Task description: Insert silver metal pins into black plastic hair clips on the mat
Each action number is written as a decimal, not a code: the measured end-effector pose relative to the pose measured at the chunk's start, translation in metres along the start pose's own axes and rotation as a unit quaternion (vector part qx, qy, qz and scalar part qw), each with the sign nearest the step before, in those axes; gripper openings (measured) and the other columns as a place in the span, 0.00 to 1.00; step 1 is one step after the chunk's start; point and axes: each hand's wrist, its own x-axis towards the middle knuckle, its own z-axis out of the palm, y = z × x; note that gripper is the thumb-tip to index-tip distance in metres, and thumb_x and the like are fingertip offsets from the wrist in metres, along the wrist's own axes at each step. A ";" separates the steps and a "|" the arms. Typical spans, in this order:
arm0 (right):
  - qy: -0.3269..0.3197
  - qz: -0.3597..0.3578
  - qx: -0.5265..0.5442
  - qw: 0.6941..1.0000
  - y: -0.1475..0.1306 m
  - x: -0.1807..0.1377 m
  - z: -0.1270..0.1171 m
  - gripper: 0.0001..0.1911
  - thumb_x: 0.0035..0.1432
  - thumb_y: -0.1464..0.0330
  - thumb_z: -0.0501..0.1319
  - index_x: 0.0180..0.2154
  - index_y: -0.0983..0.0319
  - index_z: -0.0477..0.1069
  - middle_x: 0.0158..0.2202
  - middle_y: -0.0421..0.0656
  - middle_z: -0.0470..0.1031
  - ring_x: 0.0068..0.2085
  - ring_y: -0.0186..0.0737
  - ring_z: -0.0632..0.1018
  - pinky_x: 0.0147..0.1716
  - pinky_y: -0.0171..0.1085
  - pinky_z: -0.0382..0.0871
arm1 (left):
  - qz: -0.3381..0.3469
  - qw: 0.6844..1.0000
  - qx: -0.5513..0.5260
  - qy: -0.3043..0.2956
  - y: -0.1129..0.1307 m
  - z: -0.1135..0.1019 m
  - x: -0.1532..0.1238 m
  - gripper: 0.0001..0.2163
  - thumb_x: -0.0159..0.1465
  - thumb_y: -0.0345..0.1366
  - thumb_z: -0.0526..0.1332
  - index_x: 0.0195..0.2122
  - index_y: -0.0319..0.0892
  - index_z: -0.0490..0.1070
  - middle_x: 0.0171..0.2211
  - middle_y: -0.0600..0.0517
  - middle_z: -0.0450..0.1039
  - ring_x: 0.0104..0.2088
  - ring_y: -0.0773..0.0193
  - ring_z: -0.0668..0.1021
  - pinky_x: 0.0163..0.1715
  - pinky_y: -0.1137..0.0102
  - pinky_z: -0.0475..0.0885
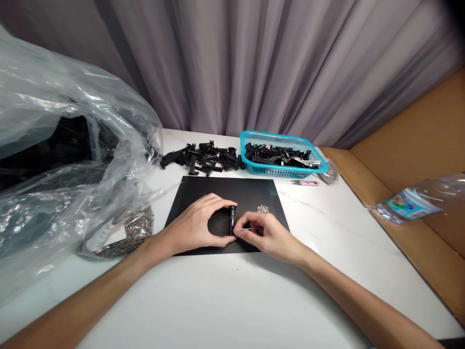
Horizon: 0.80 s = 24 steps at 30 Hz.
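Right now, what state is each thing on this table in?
left hand, closed on the black clip, held on edge on the mat
right hand, pinching a metal pin against the clip
turquoise basket, loaded with black parts
plastic bag, crumpled, slumped
water bottle, lying on its side
pink snips, lying flat

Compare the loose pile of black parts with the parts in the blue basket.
The loose pile lies spread on the white table; the basket parts are heaped inside the blue basket. The loose pile looks all black; the basket parts include some silvery metal pieces. Both are small black pieces behind the black mat.
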 end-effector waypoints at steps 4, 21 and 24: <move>-0.010 0.006 0.054 0.998 0.002 0.002 -0.003 0.13 0.66 0.58 0.64 0.39 0.61 0.78 0.31 0.39 0.74 0.27 0.32 0.65 0.27 0.34 0.56 | -0.008 1.000 -0.004 -0.004 -0.001 0.000 0.000 0.27 0.52 0.40 0.74 0.54 0.44 0.74 0.46 0.48 0.79 0.47 0.52 0.81 0.50 0.59 0.79; -0.021 0.020 0.070 0.997 0.001 0.011 -0.008 0.22 0.58 0.50 0.69 0.34 0.64 0.81 0.22 0.35 0.67 0.23 0.29 0.57 0.22 0.34 0.49 | -0.003 1.000 0.009 -0.004 -0.006 -0.001 0.000 0.27 0.52 0.44 0.76 0.53 0.44 0.75 0.45 0.47 0.80 0.45 0.53 0.82 0.48 0.60 0.79; -0.014 0.027 0.069 0.997 0.000 0.011 -0.007 0.20 0.57 0.51 0.70 0.33 0.64 0.81 0.22 0.35 0.67 0.23 0.29 0.57 0.23 0.35 0.48 | 0.004 1.000 0.009 0.003 -0.005 -0.001 0.001 0.27 0.51 0.43 0.76 0.52 0.44 0.75 0.45 0.48 0.80 0.44 0.53 0.82 0.48 0.60 0.79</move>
